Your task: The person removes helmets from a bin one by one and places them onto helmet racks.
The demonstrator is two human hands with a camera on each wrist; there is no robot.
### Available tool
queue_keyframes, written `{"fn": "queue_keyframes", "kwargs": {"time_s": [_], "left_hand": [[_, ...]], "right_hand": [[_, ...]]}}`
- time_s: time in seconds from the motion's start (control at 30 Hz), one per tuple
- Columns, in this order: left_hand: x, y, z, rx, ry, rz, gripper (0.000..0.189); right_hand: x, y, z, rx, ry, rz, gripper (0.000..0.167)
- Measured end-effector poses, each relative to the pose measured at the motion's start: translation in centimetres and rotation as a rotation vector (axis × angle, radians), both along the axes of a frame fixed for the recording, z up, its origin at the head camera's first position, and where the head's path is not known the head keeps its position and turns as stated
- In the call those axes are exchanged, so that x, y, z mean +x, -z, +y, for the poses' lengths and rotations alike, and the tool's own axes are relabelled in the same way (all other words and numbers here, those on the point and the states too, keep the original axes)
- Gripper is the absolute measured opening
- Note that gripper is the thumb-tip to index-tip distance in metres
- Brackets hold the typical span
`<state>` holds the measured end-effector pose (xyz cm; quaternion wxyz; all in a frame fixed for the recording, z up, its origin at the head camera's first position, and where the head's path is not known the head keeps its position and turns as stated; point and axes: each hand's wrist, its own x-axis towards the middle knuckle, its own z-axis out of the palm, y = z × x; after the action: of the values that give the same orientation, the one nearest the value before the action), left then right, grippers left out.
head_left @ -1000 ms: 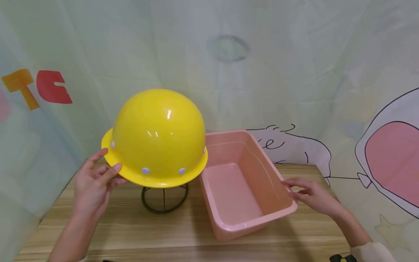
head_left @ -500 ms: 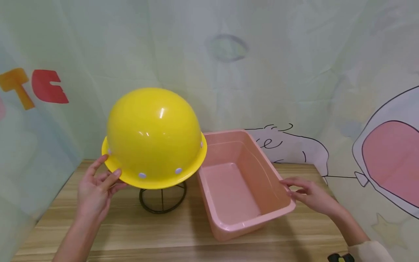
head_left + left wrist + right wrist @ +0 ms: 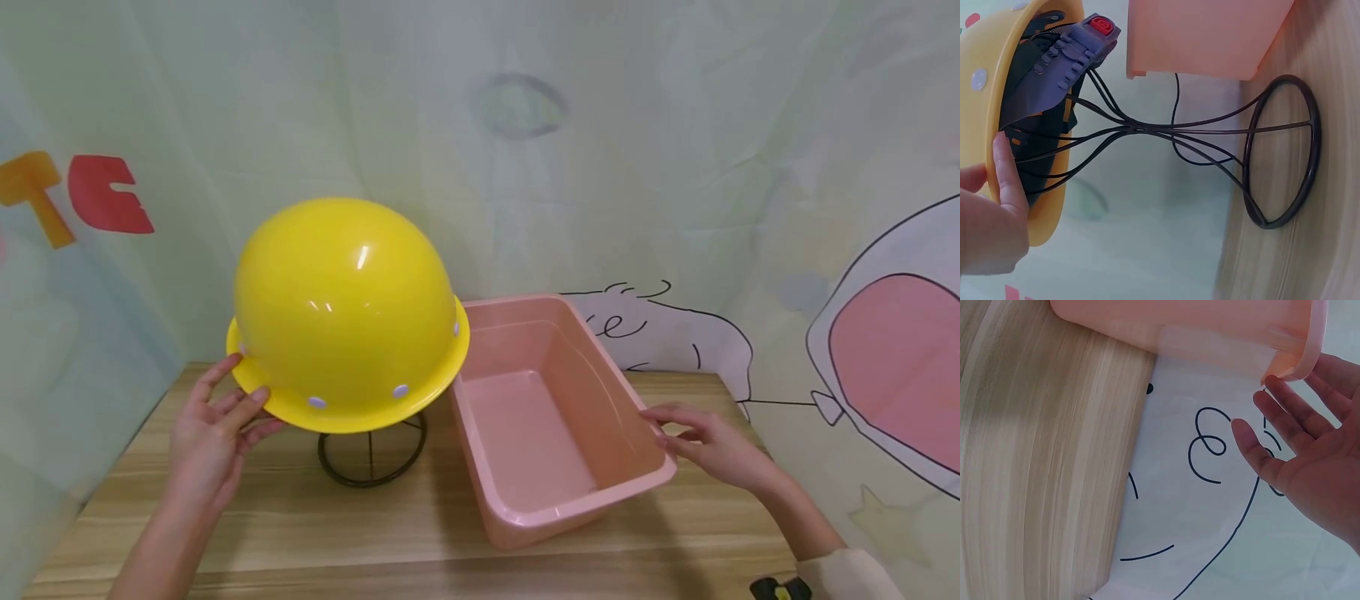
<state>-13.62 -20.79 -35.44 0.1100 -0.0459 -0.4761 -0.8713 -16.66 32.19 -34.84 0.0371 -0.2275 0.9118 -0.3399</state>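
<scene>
A yellow hard hat point(image 3: 345, 308) sits over a black wire stand point(image 3: 371, 458) on the left of the table. My left hand point(image 3: 206, 442) pinches the hat's brim at its near left side. From below, in the left wrist view, the wires of the stand point(image 3: 1147, 129) run up into the hat, beside a grey headband adjuster point(image 3: 1063, 69) with a red knob. To the right is a pink plastic basin point(image 3: 495, 500), and nothing shows inside it. My right hand point(image 3: 708, 442) pinches the basin's right rim between thumb and finger.
The wood-grain table point(image 3: 360, 550) carries both the stand and the basin. Behind and on both sides hangs a printed cloth backdrop point(image 3: 637, 167), close to the table's back edge. The basin stands just right of the stand.
The hat has shifted slightly left, and its brim has tilted so that the right side sits higher relative to the left. My left hand stays at the brim; the right hand and basin stay put.
</scene>
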Motion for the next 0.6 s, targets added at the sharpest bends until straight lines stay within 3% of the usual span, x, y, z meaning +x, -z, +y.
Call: {"fn": "queue_keyframes", "kwargs": {"time_s": [0.6], "left_hand": [[0.7,0.1,-1.3,-0.027,0.048,0.057,0.042]], "right_hand": [[0.4,-0.2,-0.3,0.020,-0.025,0.041,0.034]]}}
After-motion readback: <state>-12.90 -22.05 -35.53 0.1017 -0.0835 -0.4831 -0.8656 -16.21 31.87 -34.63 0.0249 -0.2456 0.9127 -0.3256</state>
